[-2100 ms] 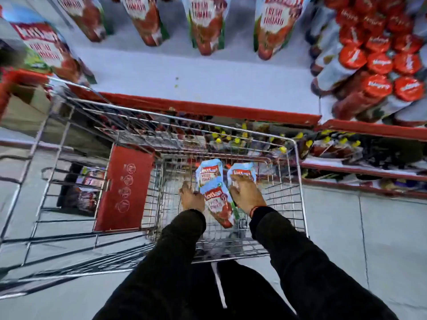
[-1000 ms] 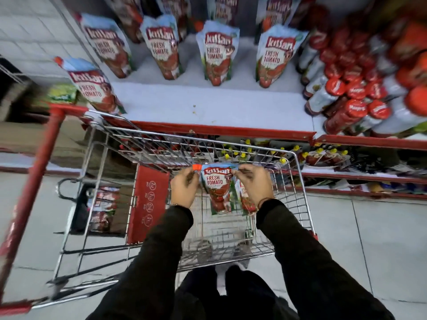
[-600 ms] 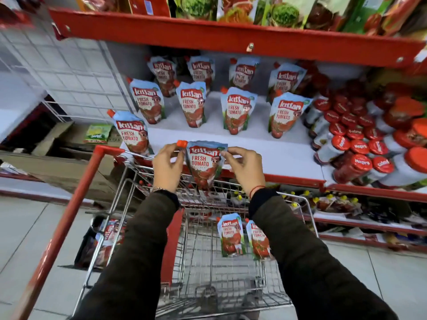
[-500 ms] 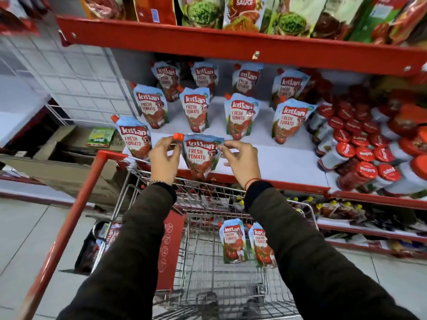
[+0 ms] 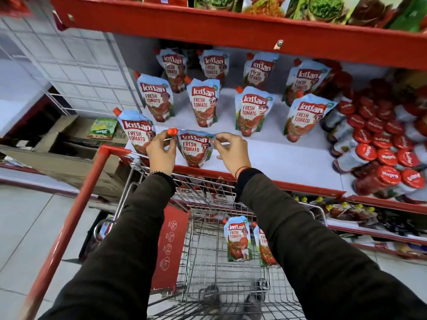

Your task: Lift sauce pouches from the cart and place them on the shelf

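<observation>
A blue-and-red tomato ketchup pouch (image 5: 195, 150) with a red cap is held upright at the front edge of the white shelf (image 5: 277, 155). My left hand (image 5: 161, 153) pinches its top left corner by the cap. My right hand (image 5: 233, 153) pinches its top right corner. Several like pouches (image 5: 202, 103) stand in rows on the shelf behind it. Two more pouches (image 5: 238, 241) lie in the wire shopping cart (image 5: 208, 262) below my arms.
Red-capped jars (image 5: 379, 144) are stacked at the shelf's right. A red upper shelf edge (image 5: 231, 28) runs overhead with green and red packets above. The cart's red handle (image 5: 76, 209) slants at left. Cardboard boxes (image 5: 62, 144) sit at left on a lower level.
Both hands lifted one pouch out of the cart and carried it up to the front edge of the shelf. The view tilted up from the cart to the shelves.
</observation>
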`<state>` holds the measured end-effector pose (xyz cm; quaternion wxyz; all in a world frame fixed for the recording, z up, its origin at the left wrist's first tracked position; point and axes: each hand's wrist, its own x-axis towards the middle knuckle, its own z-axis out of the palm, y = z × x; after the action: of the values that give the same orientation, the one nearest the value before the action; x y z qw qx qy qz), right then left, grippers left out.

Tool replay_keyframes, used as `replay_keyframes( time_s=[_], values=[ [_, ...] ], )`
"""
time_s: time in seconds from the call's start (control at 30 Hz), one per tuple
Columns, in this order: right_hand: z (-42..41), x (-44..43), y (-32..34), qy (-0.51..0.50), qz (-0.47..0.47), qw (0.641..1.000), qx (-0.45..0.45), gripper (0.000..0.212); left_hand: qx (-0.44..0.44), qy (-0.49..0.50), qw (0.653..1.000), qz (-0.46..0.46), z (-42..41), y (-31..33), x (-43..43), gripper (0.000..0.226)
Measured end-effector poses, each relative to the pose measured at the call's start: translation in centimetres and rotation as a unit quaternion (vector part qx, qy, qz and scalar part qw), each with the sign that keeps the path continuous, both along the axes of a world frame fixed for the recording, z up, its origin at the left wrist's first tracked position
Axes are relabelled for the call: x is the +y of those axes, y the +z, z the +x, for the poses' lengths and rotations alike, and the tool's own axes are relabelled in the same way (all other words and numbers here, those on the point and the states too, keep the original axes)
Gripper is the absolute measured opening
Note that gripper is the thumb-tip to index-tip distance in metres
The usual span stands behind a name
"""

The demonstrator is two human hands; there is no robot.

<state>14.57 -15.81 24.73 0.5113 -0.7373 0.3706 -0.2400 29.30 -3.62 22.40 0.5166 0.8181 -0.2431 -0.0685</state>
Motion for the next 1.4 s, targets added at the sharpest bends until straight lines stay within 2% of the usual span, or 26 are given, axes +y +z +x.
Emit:
replay_keyframes(
  time_s=[0.27, 0.5, 0.67, 0.77, 0.9, 0.97, 1.1, 1.17, 1.27, 1.33, 1.4],
  values=[
    [-0.4, -0.7, 0.1, 0.045, -0.046, 0.998, 0.025, 0.025, 0.009, -0.003, 1.0, -0.025, -0.7, 0.2, -0.1, 0.025],
    [-4.6, 0.1, -2.0, 0.002, 0.0, 1.0, 0.022, 0.026, 0.022, 0.064, 0.993, -0.101, -4.7, -2.0, 1.5, 0.033],
    [-9.6, 2.1, -6.8, -0.024, 0.034, 0.999, 0.031, 0.02, 0.022, 0.026, 0.995, -0.099, -11.3, -6.5, 2.4, 0.024],
    [-12.4, 2.8, -10.8, -0.019, 0.053, 0.995, 0.079, 0.018, 0.03, -0.024, 0.999, -0.033, -14.9, -10.5, 2.7, 0.022],
    [-16.0, 3.2, -17.0, -0.023, 0.104, 0.983, 0.148, 0.015, 0.127, -0.085, 0.985, 0.078, -18.7, -17.2, 3.4, 0.022],
    [-17.6, 3.3, -20.1, -0.03, 0.128, 0.972, 0.196, 0.017, 0.157, -0.091, 0.973, 0.142, -20.1, -20.4, 3.3, 0.022],
    [-19.7, 2.7, -26.0, -0.01, 0.189, 0.938, 0.29, 0.036, 0.227, -0.095, 0.932, 0.266, -21.5, -26.8, 2.9, 0.026],
    [-20.2, 2.4, -29.0, -0.002, 0.208, 0.919, 0.333, 0.038, 0.237, -0.11, 0.911, 0.319, -21.8, -29.9, 2.4, 0.028],
    [-20.5, 2.1, -32.8, 0.018, 0.185, 0.901, 0.391, 0.036, 0.226, -0.149, 0.882, 0.386, -22.2, -32.9, 1.8, 0.031],
    [-20.2, 2.2, -35.0, 0.024, 0.19, 0.895, 0.404, 0.036, 0.223, -0.158, 0.869, 0.413, -22.3, -35.1, 1.6, 0.03],
    [-20.0, 2.4, -36.4, 0.014, 0.193, 0.901, 0.389, 0.033, 0.255, -0.128, 0.865, 0.413, -22.3, -36.6, 1.7, 0.029]
  ],
)
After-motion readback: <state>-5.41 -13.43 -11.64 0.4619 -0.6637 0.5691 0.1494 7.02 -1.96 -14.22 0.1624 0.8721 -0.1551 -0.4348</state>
